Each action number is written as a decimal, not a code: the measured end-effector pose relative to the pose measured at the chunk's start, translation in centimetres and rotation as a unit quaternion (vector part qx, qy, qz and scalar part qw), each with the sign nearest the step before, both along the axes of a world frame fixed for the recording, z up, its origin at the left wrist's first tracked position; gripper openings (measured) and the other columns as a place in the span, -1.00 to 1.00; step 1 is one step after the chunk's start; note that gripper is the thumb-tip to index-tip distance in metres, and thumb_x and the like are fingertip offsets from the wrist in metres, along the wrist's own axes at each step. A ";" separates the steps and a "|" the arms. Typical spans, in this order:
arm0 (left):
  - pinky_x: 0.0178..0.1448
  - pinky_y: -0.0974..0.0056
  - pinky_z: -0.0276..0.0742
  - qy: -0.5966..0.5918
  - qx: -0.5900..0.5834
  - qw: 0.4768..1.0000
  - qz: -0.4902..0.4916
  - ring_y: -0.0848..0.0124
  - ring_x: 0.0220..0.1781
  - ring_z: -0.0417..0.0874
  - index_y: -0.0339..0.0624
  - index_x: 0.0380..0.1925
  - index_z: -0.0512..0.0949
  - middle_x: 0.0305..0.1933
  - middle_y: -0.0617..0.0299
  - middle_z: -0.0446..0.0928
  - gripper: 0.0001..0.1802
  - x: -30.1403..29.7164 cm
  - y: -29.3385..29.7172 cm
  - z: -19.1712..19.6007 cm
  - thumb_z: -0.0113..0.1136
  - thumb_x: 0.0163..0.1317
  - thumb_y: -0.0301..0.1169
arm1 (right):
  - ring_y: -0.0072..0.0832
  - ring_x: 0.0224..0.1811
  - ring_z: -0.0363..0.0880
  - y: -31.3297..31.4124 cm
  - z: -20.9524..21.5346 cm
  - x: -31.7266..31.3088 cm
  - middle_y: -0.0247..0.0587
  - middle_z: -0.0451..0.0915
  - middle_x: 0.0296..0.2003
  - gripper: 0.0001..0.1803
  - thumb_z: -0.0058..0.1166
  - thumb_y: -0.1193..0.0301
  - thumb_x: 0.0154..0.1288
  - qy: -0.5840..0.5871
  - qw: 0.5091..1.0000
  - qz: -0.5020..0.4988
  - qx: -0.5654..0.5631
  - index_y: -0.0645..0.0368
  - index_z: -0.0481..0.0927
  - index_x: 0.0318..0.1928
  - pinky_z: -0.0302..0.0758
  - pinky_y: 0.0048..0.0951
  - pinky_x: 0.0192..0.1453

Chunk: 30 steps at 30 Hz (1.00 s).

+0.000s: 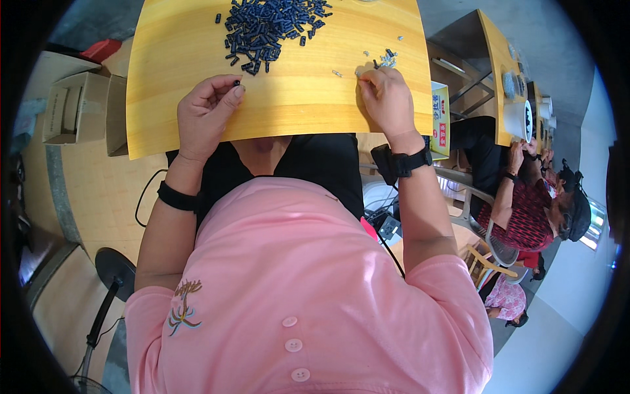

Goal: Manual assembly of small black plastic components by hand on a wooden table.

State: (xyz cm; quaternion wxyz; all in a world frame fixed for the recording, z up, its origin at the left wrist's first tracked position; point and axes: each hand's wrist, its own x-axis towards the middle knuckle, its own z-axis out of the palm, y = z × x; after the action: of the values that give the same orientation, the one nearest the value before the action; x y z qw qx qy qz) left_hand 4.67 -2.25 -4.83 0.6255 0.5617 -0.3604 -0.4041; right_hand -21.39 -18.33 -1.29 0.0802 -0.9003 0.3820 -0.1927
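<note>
The left hand (207, 115) pinches a black part (237, 83) over the near left of the table (302, 108). More parts lie in a pile (266, 29) at the far middle. The right hand (390, 102) is at the near right, its fingertips drawn close together; whether they pinch anything, I cannot tell. Silver bits (388, 60) lie just beyond it.

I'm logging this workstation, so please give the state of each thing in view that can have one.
left hand: thumb and fingers pinched on a small black piece
right hand: fingers bent together low over the table; grip unclear
dark pieces: heaped loosely
silvery pieces: scattered, mostly clustered
left wristband: worn
right wristband: worn
cardboard box: appears open
</note>
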 end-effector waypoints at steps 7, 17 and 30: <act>-0.14 0.50 0.47 -0.015 0.012 1.000 0.004 0.59 -0.28 0.56 -0.29 -0.10 0.56 -0.27 0.30 0.59 -0.75 0.0 0.1 -0.2 0.21 0.24 -0.45 | -0.13 -0.31 0.53 0.1 0.7 1.3 -0.08 0.56 -0.45 -0.92 0.14 0.49 0.06 -0.022 1.000 -0.017 0.007 0.23 0.62 -0.41 0.50 -0.24 -0.19; -0.15 0.49 0.48 -0.017 0.010 1.000 -0.002 0.58 -0.26 0.56 -0.29 -0.10 0.56 -0.25 0.28 0.59 -0.74 0.0 0.0 0.0 0.22 0.24 -0.43 | -0.15 -0.30 0.53 0.8 -0.3 2.9 -0.09 0.55 -0.46 -0.94 0.13 0.49 0.05 -0.020 1.000 0.003 -0.005 0.23 0.60 -0.44 0.51 -0.25 -0.20; -0.11 0.49 0.48 -0.037 0.059 0.998 -0.006 0.59 -0.23 0.56 -0.29 -0.13 0.56 -0.24 0.30 0.59 -0.77 0.1 -0.4 0.7 0.21 0.23 -0.46 | -0.10 -0.34 0.53 1.5 0.3 3.8 -0.05 0.55 -0.47 -0.93 0.11 0.50 0.00 -0.019 1.000 0.013 -0.003 0.25 0.58 -0.47 0.51 -0.21 -0.25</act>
State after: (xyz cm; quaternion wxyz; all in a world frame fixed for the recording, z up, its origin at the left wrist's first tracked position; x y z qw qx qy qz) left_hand 4.79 -2.69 -4.16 0.5754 0.6100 -0.3619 -0.4072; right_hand -17.60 -16.86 -0.99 0.0877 -0.9017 0.3678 -0.2096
